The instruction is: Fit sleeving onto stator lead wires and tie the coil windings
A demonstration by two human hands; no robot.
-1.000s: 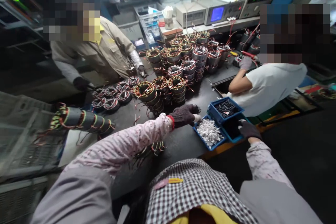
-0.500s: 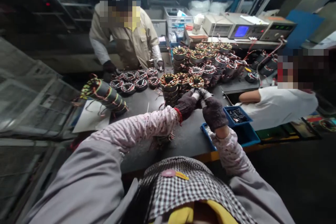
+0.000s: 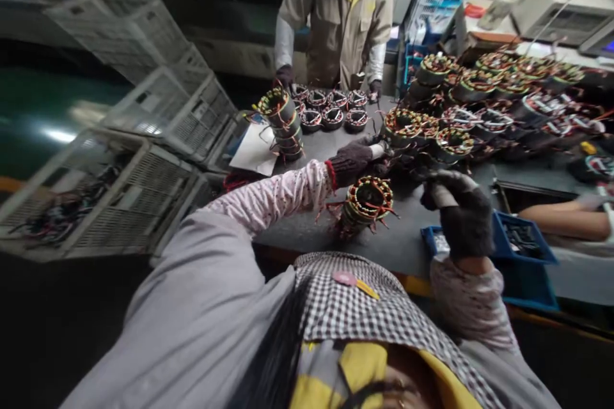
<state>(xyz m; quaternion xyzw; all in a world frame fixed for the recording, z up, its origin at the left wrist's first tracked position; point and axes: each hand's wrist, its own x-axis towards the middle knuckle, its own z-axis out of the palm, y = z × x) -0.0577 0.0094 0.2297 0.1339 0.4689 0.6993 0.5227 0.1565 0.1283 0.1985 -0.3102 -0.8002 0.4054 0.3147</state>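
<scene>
Left hand point(image 3: 355, 161) beside a coil stack point(image 3: 403, 134) on the table point(image 3: 307, 230).
Left grip unclear; right hand point(image 3: 463, 212) curled narrow, any load hidden. Left sleeve point(image 3: 288, 195), if drawn back carelessly, could tip the front stack point(image 3: 366, 211).

Grey sleeves point(image 3: 192, 307), checked apron point(image 3: 355, 294), dark gloves point(image 3: 352, 163) (perhaps purplish).

Pale grey plastic crates with slotted walls point(image 3: 129, 204) stand stacked at left, beside a glossy green floor point(image 3: 29, 102) bearing 1 bright white streak of light point(image 3: 60, 135). A dark grey, flat-topped worktable point(image 3: 297, 230) spans the middle. White slotted plastic baskets point(image 3: 432, 11) stand far right.
</scene>
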